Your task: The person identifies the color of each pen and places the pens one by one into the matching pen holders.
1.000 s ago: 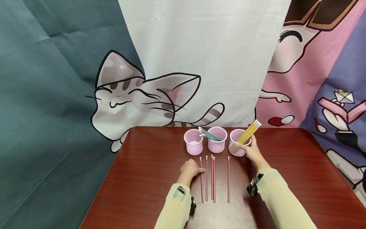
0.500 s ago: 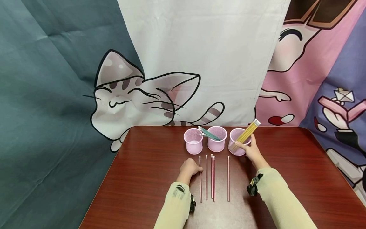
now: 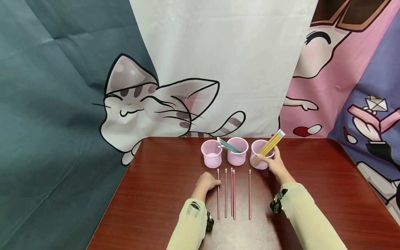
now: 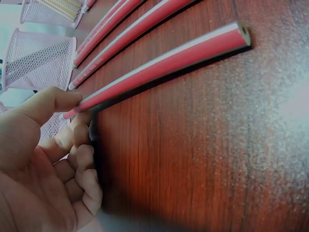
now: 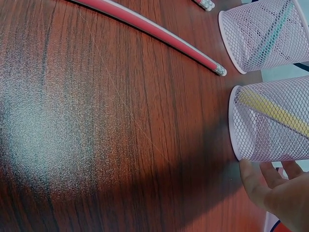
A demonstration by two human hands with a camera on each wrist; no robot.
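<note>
My left hand [image 3: 207,181] pinches a red pencil [image 4: 164,67] near its eraser end between thumb and forefinger; the other fingers are curled below. The pencil lies leftmost in a row of red pencils [image 3: 226,194] on the table. My right hand [image 3: 276,166] holds the side of the right pink mesh pencil cup [image 3: 260,164], thumb at the front and fingers round the right side. Yellow pencils [image 3: 271,145] lean to the right in that cup, erasers up. In the right wrist view my right hand [image 5: 285,198] touches the cup's mesh.
A middle pink mesh cup [image 3: 236,159] holds green pencils [image 3: 229,147] leaning left. Left of it stands another pink mesh cup [image 3: 212,160] with nothing seen inside. One red pencil [image 3: 250,194] lies apart at the right. A printed cloth [image 3: 225,62] hangs behind the table [image 3: 150,194].
The left hand and its red pencil have shifted slightly left, and the pencil has turned from a slant to nearly parallel with the others. The right hand keeps its place on the cup.
</note>
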